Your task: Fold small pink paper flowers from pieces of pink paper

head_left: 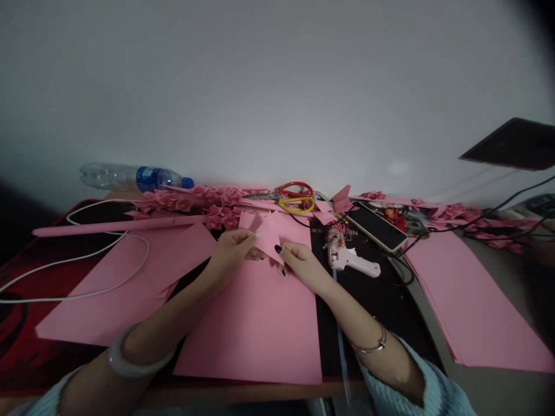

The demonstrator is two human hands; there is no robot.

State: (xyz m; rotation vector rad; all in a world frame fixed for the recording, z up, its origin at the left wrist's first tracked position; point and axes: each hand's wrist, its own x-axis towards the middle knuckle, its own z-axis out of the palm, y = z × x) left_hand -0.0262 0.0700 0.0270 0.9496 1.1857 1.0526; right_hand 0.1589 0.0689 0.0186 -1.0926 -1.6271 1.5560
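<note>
A small folded piece of pink paper [269, 234] is held up between my two hands, above a large pink sheet [260, 329] lying flat on the dark mat. My left hand [236, 247] pinches its left side between thumb and fingers. On the lower right edge, my right hand [300, 263] grips it with the thumb on top; the fingertips show underneath. Just right of my right hand lies a hot glue gun [347, 254] with a glue stick [340, 335] trailing from it. Scissors [295, 199] with red and yellow handles rest behind the paper.
Pink paper flowers [221, 205] line the wall, with a plastic bottle [139, 175] at back left. A rolled pink tube [121, 225], white cable [65, 260] and pink sheets [108, 289] lie left. Rightward are a phone [377, 226], black cables [489, 212] and stacked pink paper [472, 300].
</note>
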